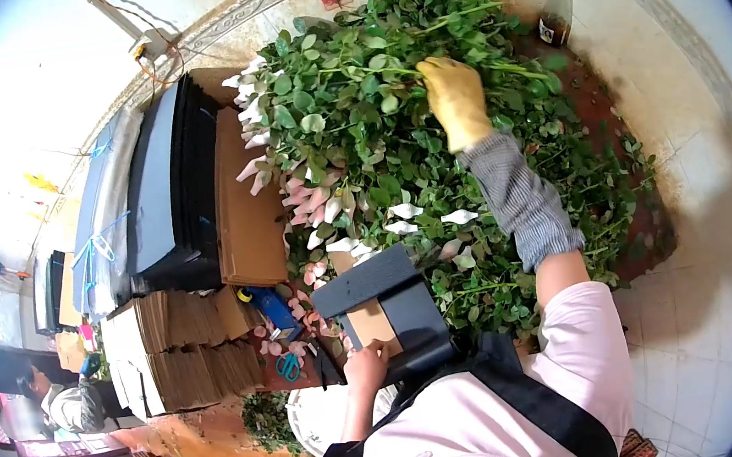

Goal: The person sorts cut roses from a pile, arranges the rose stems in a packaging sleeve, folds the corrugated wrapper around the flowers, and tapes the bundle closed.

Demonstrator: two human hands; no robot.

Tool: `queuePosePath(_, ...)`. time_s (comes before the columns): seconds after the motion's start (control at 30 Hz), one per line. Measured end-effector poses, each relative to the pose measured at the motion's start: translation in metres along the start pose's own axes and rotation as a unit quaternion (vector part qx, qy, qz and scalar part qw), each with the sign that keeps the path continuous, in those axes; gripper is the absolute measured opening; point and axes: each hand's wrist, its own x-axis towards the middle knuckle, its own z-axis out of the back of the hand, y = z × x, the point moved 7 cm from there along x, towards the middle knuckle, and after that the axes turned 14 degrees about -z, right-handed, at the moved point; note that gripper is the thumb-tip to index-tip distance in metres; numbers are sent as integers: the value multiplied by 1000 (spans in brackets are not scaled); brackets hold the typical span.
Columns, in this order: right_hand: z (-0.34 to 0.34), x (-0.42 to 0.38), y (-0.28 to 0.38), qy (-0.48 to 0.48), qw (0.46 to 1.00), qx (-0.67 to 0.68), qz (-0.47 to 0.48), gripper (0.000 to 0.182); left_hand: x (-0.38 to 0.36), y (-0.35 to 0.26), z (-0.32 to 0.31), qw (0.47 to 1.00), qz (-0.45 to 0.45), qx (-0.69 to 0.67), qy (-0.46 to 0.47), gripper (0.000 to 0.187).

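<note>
My right hand (456, 98), in a yellow glove, reaches far into the heap of rose stems (388, 115) and its fingers are closed around a green stem (493, 71) near the top of the pile. My bare left hand (367, 363) grips the lower edge of a dark folded board (394, 303), held just in front of my chest. Stacks of cardboard (183, 345) sit beside the heap, with blue scissors (289, 366) lying near them.
</note>
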Motion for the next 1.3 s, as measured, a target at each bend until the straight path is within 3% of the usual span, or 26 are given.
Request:
queuePosePath(0.1,44,-17,-18,-79,996,-18,23,40,0,-1,4,1000,-10,1,-21,30)
queuePosePath(0.13,24,-21,-44,-23,996,-81,-10,46,0,-2,3,1000,-6,5,-12,32)
queuePosePath(0.17,-8,-31,-87,139,983,-34,-114,42,0,-2,2,1000,-8,-3,-11,33)
queuePosePath(0.23,3,-32,-116,133,968,2,-214,36,3,-5,6,999,-26,11,-18,33)
queuePosePath(0.27,30,-27,-124,33,984,-30,-171,30,3,-5,9,1000,-22,-2,-10,33)
queuePosePath(0.3,65,-25,-120,-147,987,37,-55,24,4,-8,11,999,-43,7,-29,34)
queuePosePath(0.37,110,-20,-109,-170,985,-2,-31,21,3,-7,5,999,-41,19,-27,34)
queuePosePath(0.43,105,-32,-133,-40,979,146,-137,22,3,-8,8,997,-61,10,-47,34)
queuePosePath(0.57,111,-71,-173,15,997,18,-70,27,5,-5,5,999,-30,-6,-15,33)
queuePosePath(0.6,97,-82,-194,104,986,-116,-59,27,4,-6,6,999,-34,-9,-19,33)
queuePosePath(0.63,87,-93,-206,191,948,-249,-49,27,4,-6,6,999,-42,-10,-23,33)
queuePosePath(0.7,64,-124,-245,361,791,-424,-253,28,7,-5,4,999,-50,1,-19,33)
queuePosePath(0.77,50,-117,-217,205,921,-300,-139,38,7,-7,6,999,-48,5,-12,33)
queuePosePath(0.83,48,-92,-145,151,982,-60,-94,45,5,-10,8,999,-41,10,-6,31)
queuePosePath(0.87,36,-82,-123,151,985,23,-82,46,5,-10,7,999,-42,11,-6,31)
queuePosePath(0.9,23,-70,-97,99,994,40,-27,46,7,-10,7,999,-45,11,-9,31)
queuePosePath(1.0,-16,-25,-27,80,994,58,40,48,7,-8,5,999,-49,12,-8,31)
queuePosePath(1.1,-94,-1,-7,178,978,-106,29,68,7,-3,0,999,-38,17,-4,33)
queuePosePath(1.17,-144,3,-14,354,915,-183,-61,75,6,-5,3,999,-38,21,-13,32)
queuePosePath(1.2,-162,5,-15,436,877,-185,-81,73,6,-4,2,999,-36,20,-13,32)
queuePosePath(1.3,-159,26,8,355,921,-159,0,36,4,-8,7,999,-32,11,-34,30)
